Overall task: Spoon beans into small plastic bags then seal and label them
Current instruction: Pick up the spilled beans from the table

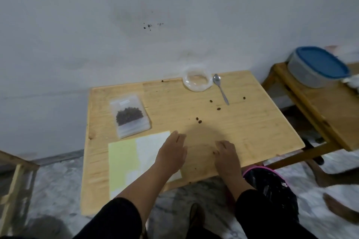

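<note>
A clear plastic bag (129, 116) with dark beans inside and a white label lies flat on the left part of the wooden table (252, 122). An empty clear bowl (197, 81) stands at the far edge, a metal spoon (221, 88) beside it. Several loose beans (198, 120) lie scattered mid-table. My left hand (172, 153) rests flat, fingers apart, on the edge of a yellow-and-white label sheet (126, 161). My right hand (226, 156) is palm down, fingers curled on the table near a loose bean; whether it pinches anything is unclear.
A second wooden table at the right carries a grey container with a blue lid (316, 68). A pink-rimmed bin with a black liner (272, 182) sits on the floor under the right front corner. Part of a wooden frame (15, 180) stands at the left.
</note>
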Demonstrator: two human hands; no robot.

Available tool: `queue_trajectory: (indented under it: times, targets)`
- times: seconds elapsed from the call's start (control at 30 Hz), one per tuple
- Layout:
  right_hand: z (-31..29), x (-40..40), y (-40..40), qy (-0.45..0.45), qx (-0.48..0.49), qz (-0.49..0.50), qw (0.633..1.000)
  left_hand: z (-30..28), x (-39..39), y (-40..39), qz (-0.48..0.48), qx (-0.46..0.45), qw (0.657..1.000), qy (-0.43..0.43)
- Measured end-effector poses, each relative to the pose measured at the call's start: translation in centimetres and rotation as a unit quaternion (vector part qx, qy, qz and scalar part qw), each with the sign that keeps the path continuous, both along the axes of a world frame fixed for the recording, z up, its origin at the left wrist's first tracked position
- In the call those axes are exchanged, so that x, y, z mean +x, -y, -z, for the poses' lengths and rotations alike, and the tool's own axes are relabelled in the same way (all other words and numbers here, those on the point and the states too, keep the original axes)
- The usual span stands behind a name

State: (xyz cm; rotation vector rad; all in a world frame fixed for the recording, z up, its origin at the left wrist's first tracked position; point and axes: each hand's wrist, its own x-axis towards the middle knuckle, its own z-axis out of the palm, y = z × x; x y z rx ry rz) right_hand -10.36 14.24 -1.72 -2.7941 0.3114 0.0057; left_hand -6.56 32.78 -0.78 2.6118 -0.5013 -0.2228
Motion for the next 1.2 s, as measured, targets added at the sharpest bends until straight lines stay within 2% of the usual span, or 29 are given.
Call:
queue_trajectory:
  times: [0.07, 0.2, 0.47, 0.57, 0.67, 0.77, 1.0, 1.2]
  targets:
    - [0.4, -0.2, 2.0, -0.008, 0.014, -0.014, 1.0, 0.9, -0.1, 2.1, -0.033, -0.022, 0.998, -0.049]
    - [1.1, -0.1, 5.0, -0.021, 0.073, -0.024, 0.997, 2.7, -0.7, 5.6, -0.051, -0.022, 0.997, -0.055]
    - [2.4, 0.4, 6.6, 0.017, 0.127, -0.088, 0.988, 5.1, -1.8, 8.1, -0.105, 0.018, 0.994, 0.017]
    - [1.9, 0.8, 6.7, 0.021, 0.186, -0.064, 0.98, 5.7, -1.9, 8.3, -0.109, 0.026, 0.993, 0.024]
    - [1.4, 1.6, 6.6, -0.013, 0.277, -0.001, 0.961, 5.8, -2.0, 8.3, -0.114, 0.032, 0.993, 0.024]
    - [1.2, 2.1, 6.5, -0.041, 0.329, 0.009, 0.944, 5.7, -1.9, 8.4, -0.115, 0.027, 0.993, 0.016]
    - [1.7, 2.5, 6.1, -0.054, 0.246, -0.09, 0.964, 5.6, -2.0, 8.3, -0.104, 0.011, 0.994, 0.034]
    - [1.9, 2.6, 6.3, -0.067, 0.247, -0.095, 0.962, 5.8, -1.9, 8.3, -0.108, 0.011, 0.993, 0.036]
